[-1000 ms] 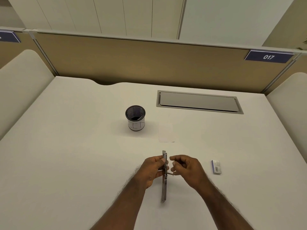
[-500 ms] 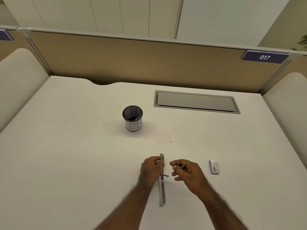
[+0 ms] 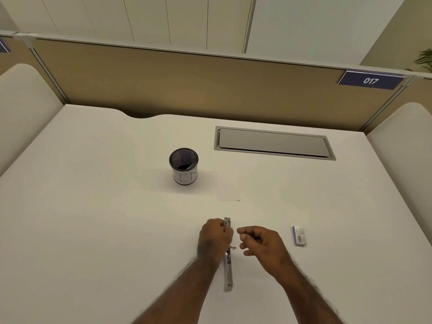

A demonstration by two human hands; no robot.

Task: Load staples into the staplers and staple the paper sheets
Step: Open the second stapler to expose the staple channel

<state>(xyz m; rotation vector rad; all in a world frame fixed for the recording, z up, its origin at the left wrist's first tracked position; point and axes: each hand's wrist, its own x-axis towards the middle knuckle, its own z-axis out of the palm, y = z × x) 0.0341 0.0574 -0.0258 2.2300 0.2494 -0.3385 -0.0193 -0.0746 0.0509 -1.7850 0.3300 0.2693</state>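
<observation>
A metal stapler (image 3: 228, 270) lies swung fully open in a long line on the white desk, front centre. My left hand (image 3: 215, 237) grips its far half, fingers curled round the metal. My right hand (image 3: 259, 245) hovers just right of it, apart from the stapler, fingers curled; whether it pinches staples is too small to tell. A small white paper sheet (image 3: 228, 187) lies flat beyond the hands. A small blue staple box (image 3: 299, 236) sits to the right.
A black mesh pen cup (image 3: 184, 166) with a paper label stands left of the paper sheet. A grey cable hatch (image 3: 273, 143) is set into the desk at the back right. Padded dividers rise on both sides, a tan partition behind.
My right hand has drawn away from the stapler to the right. My left hand lowered the open stapler toward the desk, still gripping it.
</observation>
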